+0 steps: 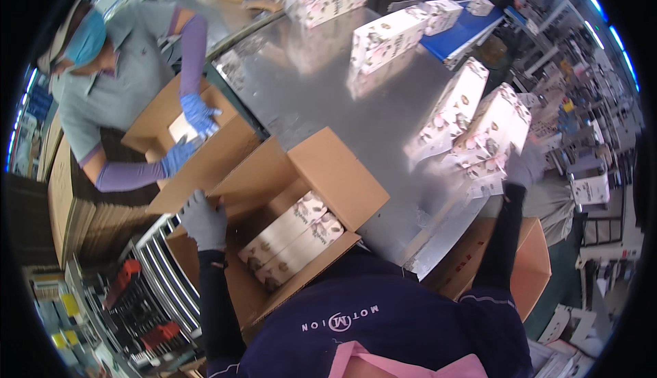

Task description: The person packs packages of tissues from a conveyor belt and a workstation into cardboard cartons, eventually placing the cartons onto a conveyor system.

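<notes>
My left hand, in a grey glove, grips the edge of a flap on an open cardboard box in front of me. Inside that box two white floral-printed cartons lie side by side. On the right, my gloved right hand is at the near right side of a pair of floral cartons on the metal table; its fingers are blurred and partly hidden. Another floral carton stands just left of that pair.
A co-worker in blue gloves reaches into another cardboard box at the left. The metal table carries more floral cartons near a blue conveyor. Flattened cardboard is stacked left; another open box stands lower right.
</notes>
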`<state>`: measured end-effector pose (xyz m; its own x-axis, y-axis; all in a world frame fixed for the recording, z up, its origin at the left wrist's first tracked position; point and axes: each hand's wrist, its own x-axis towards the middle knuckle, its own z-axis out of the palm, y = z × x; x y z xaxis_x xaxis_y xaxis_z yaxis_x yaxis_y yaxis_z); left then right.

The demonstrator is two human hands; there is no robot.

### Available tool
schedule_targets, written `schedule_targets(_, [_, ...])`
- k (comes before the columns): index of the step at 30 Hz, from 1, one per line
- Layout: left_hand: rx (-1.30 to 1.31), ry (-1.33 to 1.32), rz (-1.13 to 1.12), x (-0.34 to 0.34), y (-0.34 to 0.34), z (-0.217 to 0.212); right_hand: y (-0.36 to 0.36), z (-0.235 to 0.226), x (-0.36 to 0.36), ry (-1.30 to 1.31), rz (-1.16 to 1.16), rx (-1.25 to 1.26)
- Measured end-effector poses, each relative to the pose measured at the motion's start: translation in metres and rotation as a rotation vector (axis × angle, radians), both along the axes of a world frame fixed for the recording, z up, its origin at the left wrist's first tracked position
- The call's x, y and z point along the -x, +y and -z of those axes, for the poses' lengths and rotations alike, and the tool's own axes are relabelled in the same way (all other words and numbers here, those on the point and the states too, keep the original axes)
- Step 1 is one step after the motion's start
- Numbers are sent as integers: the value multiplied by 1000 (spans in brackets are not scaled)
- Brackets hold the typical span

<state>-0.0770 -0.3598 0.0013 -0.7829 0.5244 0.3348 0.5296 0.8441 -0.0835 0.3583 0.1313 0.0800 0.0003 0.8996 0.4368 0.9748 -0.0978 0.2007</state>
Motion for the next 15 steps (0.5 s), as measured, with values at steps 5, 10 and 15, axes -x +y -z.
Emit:
schedule_targets(5, [12,-29,1,2,4,-14,-46,44,-275,172,360,-39])
schedule_targets(10, [13,-71,3,4,11,-19,-173,189,-429,399,818,576])
schedule_targets(15, [10,-67,-15,1,15,-21,-252,265,-385,513,691,844])
